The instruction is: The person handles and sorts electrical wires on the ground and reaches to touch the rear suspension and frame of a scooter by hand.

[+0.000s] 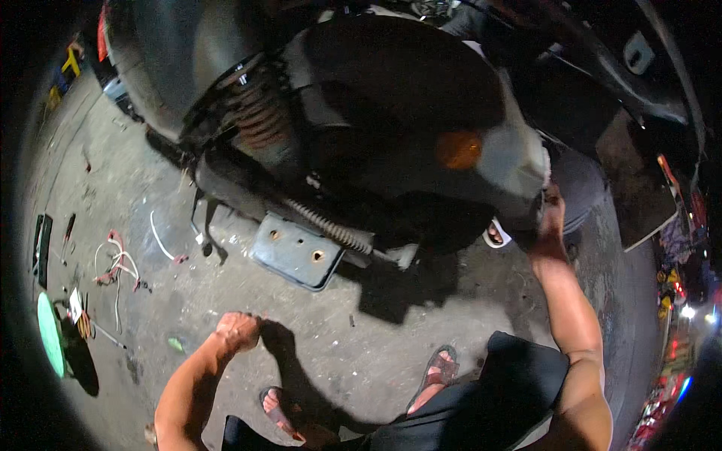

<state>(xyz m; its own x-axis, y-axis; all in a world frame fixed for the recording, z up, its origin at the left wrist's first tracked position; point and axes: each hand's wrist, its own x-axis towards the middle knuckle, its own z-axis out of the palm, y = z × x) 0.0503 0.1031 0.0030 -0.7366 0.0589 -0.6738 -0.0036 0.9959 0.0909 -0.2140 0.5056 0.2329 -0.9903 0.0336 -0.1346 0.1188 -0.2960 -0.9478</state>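
A dark scooter or motorcycle body (pixel 398 83) fills the upper middle, with a rusty coil spring (pixel 259 113) at its left. On its right end is a pale lamp housing (pixel 515 161) beside an orange lens (pixel 459 150). My right hand (pixel 553 201) reaches up to the edge of this housing, its fingers bent against it and partly hidden. Low on the left, my left hand (pixel 239 331) is held in a fist above the floor, apart from the vehicle. Its palm is hidden. A grey metal plate with holes (pixel 293 252) lies between this hand and the vehicle.
Red and white wires (pixel 116 263), a white cable (pixel 160 237), a screwdriver (pixel 70 227) and a round green object (pixel 50 334) lie at left. Another person's grey-clothed leg (pixel 579 184) and sandalled foot (pixel 496 233) are by my right hand. A dark board (pixel 639 188) stands farther right.
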